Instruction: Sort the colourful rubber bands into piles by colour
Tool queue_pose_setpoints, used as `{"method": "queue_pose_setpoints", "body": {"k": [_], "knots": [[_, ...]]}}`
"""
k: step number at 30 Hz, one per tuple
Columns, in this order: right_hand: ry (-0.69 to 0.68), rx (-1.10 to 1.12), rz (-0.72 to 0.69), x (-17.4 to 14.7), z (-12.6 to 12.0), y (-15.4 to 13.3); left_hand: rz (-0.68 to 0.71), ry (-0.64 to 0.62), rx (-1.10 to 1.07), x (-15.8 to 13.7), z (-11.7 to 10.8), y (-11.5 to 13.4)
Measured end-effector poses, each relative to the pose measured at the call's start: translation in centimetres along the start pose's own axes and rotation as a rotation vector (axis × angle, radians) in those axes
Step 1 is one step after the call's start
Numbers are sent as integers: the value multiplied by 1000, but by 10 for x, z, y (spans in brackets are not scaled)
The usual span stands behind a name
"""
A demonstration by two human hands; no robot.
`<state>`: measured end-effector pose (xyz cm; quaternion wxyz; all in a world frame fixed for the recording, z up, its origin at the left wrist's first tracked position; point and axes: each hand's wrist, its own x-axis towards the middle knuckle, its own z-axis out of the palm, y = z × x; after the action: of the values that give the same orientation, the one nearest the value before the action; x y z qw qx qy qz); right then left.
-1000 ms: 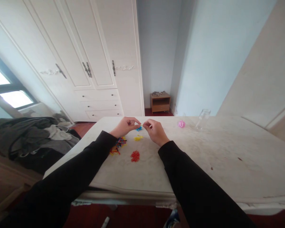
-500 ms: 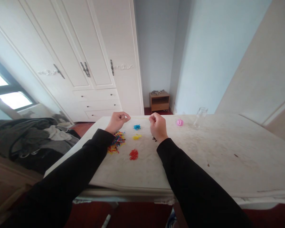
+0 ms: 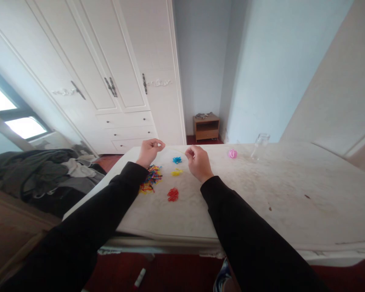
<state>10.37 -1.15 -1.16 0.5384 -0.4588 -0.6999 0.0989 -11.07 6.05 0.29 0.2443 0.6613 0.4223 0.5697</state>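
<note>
A thin yellow rubber band (image 3: pixel 174 149) is stretched between my two hands above the far part of the table. My left hand (image 3: pixel 149 151) pinches one end between thumb and fingertips, beside a mixed pile of coloured rubber bands (image 3: pixel 152 178). At the other end, my right hand (image 3: pixel 198 161) is closed in a pinch on the same band. Below and between the hands lie a small blue bunch of bands (image 3: pixel 177 160), a yellow bunch (image 3: pixel 177 172) and a red bunch (image 3: pixel 172 194).
Right of my hands, a pink ball-like bundle (image 3: pixel 232 153) and a clear glass bottle (image 3: pixel 259 146) rest on the white-covered table (image 3: pixel 261 182). Dark specks mark the table's right side. Heaped clothes (image 3: pixel 42 178) lie at the left; a wardrobe (image 3: pixel 124 61) stands behind.
My right hand has tilted and shifted a little left, so the band slants down toward it. The left hand has risen slightly. Black pieces seen beside the right wrist are now hidden.
</note>
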Motion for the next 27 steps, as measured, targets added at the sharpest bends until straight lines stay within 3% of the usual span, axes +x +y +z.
{"method": "queue_pose_setpoints", "body": {"k": [2, 6, 8, 13, 19, 21, 27], "knots": [[-8, 8, -25, 0, 1, -2, -8, 0, -3, 0, 1, 1], [-31, 41, -55, -1, 0, -4, 52, -254, 26, -11, 6, 18], [-43, 55, -55, 0, -2, -3, 25, -312, -20, -15, 7, 26], [-141, 35, -46, -1, -5, -1, -246, -253, -415, -13, 4, 33], [-351, -46, -29, -6, -3, -2, -778, -261, -681, -8, 4, 31], [-380, -55, -21, -6, -2, -2, -827, -226, -712, -7, 4, 28], [-450, -55, -36, -7, 0, 2, -773, -219, -734, -11, 8, 22]]}}
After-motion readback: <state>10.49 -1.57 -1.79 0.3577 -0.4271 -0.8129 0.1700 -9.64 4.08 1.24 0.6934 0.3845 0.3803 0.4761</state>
